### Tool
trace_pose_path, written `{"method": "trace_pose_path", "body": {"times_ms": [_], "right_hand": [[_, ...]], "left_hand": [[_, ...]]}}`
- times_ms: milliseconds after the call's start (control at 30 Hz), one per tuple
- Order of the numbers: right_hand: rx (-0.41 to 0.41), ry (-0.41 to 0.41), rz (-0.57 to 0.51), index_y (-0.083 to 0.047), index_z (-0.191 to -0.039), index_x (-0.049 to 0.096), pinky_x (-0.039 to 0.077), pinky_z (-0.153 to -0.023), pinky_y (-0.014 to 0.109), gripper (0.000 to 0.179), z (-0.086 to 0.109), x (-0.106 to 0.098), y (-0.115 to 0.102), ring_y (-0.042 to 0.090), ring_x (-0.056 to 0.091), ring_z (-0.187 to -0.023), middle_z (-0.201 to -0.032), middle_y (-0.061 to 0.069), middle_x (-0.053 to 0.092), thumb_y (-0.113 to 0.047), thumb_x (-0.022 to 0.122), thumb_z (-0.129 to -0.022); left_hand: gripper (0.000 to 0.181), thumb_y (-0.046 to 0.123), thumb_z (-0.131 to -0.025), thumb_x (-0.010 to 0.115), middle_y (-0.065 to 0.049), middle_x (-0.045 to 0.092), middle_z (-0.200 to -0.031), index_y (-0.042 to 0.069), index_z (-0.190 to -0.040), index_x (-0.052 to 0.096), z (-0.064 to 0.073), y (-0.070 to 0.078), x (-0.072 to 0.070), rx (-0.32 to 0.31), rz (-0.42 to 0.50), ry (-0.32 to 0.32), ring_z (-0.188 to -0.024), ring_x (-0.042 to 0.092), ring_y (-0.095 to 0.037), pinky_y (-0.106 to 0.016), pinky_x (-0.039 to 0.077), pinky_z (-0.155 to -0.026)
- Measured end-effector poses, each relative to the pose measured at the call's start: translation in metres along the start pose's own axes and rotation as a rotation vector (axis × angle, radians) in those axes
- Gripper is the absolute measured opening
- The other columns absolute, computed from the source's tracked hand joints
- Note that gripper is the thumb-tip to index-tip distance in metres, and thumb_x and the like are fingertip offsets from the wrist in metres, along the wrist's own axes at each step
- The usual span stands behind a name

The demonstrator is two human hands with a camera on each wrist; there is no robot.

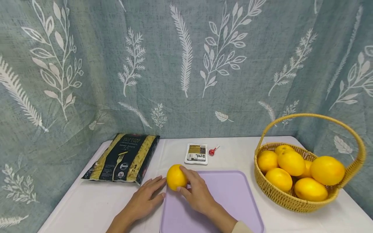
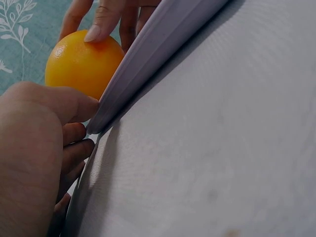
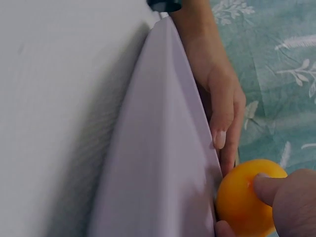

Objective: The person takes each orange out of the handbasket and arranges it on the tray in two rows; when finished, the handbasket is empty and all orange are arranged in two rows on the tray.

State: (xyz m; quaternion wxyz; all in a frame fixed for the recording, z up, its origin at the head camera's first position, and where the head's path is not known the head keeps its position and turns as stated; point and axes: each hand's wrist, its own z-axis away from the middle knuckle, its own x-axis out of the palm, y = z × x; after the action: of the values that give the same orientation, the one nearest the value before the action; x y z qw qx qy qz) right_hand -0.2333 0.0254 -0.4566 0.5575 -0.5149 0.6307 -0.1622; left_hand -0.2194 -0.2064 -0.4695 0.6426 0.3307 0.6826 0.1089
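Note:
A lavender tray [image 1: 224,197] lies on the white tablecloth. My right hand [image 1: 198,192] grips an orange [image 1: 175,177] at the tray's far left corner, with the thumb and fingers on its right side. To the left, my left hand [image 1: 142,199] rests with fingers extended at the tray's left edge, fingertips close to the orange. In the left wrist view, the left thumb [image 2: 79,103] is right at the tray's rim, just below the orange. From the right wrist, the right thumb [image 3: 269,187] presses on the orange's peel.
A wicker basket [image 1: 279,195] with a tall handle holds several oranges on the right. A bag of penne pasta [image 1: 122,158] lies at the back left. Behind the tray are a small flat packet [image 1: 196,153] and a red lollipop [image 1: 212,151]. A patterned curtain [image 1: 163,64] hangs behind the table.

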Motion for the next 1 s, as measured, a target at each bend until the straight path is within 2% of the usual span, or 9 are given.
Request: {"method": "trace_pose_path", "body": {"times_ms": [333,600,800,1000], "right_hand": [[0.028,0.004,-0.034,-0.011,-0.157,0.037,0.057,-0.083,0.016,0.076,0.0,-0.003,-0.003,0.028,0.065,-0.107,-0.141,0.021,0.05,-0.015,0.076,-0.092],[0.043,0.0,-0.016,-0.013,-0.157,0.036,0.058,-0.081,0.018,0.079,-0.001,-0.008,-0.005,0.03,0.061,-0.109,-0.147,0.02,0.047,-0.023,0.078,-0.091],[0.046,0.007,-0.019,-0.016,-0.157,0.035,0.058,-0.077,0.019,0.079,-0.001,-0.02,-0.012,0.035,0.058,-0.117,-0.147,0.018,0.047,-0.026,0.078,-0.091],[0.062,0.053,-0.033,-0.018,-0.158,0.034,0.059,-0.079,0.025,0.08,-0.002,-0.041,-0.024,0.031,0.056,-0.121,-0.148,0.01,0.048,-0.026,0.076,-0.091]], "left_hand": [[0.052,0.034,-0.097,0.064,-0.011,0.052,-0.152,0.014,-0.145,0.058,0.001,0.001,-0.001,0.035,-0.012,0.01,-0.144,0.043,-0.037,-0.06,0.027,-0.121],[0.053,0.032,-0.096,0.065,-0.009,0.052,-0.152,0.015,-0.146,0.057,0.002,-0.001,0.0,0.014,-0.009,0.006,-0.144,0.043,-0.031,-0.054,0.025,-0.124],[0.053,0.034,-0.096,0.065,-0.009,0.052,-0.152,0.016,-0.145,0.058,0.002,-0.002,0.0,0.018,0.0,0.011,-0.144,0.044,-0.032,-0.056,0.026,-0.123],[0.053,0.032,-0.096,0.065,-0.009,0.051,-0.153,0.016,-0.146,0.057,0.001,-0.001,0.0,-0.005,-0.007,-0.001,-0.145,0.043,-0.031,-0.055,0.025,-0.124]]}}
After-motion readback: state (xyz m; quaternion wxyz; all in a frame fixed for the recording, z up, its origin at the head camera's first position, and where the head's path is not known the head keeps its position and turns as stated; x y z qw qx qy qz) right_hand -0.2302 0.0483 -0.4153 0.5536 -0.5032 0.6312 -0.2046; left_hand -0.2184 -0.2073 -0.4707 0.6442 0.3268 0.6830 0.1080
